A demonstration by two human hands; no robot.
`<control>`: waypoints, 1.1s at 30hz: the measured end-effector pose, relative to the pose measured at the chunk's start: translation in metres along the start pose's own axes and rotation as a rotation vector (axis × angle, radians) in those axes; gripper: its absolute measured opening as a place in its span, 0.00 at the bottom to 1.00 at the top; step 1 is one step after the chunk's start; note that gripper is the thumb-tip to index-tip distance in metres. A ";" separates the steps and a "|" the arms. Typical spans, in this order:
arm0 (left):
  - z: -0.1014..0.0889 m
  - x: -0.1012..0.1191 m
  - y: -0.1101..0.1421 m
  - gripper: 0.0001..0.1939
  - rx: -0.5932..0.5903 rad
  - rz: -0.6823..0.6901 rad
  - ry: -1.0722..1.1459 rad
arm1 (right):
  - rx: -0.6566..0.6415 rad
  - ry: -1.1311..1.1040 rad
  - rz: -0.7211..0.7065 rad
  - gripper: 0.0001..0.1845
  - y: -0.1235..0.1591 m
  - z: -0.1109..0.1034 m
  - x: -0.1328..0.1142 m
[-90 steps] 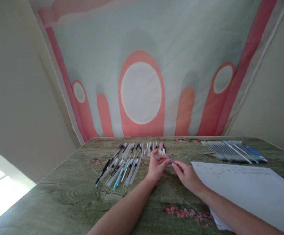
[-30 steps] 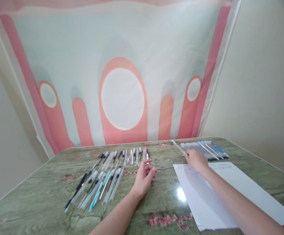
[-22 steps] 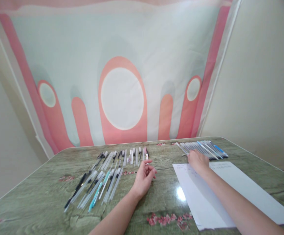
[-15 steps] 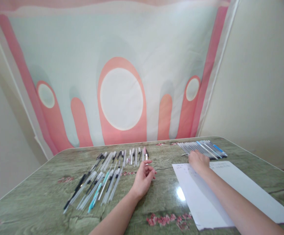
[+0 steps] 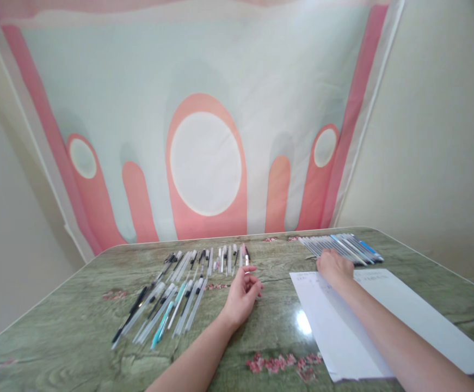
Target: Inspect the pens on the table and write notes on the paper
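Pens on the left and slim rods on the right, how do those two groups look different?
The pens form two loose, uneven rows; the slim rods lie closely side by side in one row. The pens mix clear, black, turquoise and pink, while the slim rods are mostly grey with some blue. Both groups lie flat on the wood-look table.

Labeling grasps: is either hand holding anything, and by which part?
Left hand: nothing visible in its loosely curled fingers. Right hand: cannot tell; its fingertips are hidden at the near ends of the pen refills.
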State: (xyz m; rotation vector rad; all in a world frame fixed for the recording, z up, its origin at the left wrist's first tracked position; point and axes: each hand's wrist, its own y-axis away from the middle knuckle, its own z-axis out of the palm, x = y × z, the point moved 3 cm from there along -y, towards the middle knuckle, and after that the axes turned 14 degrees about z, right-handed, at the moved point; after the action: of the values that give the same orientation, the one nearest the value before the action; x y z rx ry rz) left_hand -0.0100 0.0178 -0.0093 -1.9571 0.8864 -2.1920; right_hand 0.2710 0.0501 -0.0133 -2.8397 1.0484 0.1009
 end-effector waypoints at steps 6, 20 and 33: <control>0.000 0.000 0.001 0.18 0.001 -0.003 -0.006 | 0.047 -0.021 0.027 0.17 -0.004 0.001 0.002; -0.001 -0.002 0.001 0.18 -0.001 0.001 -0.028 | 0.045 -0.029 0.054 0.17 -0.005 -0.001 0.006; -0.020 0.010 -0.003 0.09 -0.062 0.053 -0.621 | -0.042 -0.068 -0.442 0.13 0.053 -0.007 -0.047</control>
State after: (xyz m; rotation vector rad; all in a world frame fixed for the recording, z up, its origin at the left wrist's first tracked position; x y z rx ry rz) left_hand -0.0298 0.0233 0.0006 -2.3876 0.8815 -1.3848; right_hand 0.2009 0.0392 -0.0061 -3.0014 0.3924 0.1788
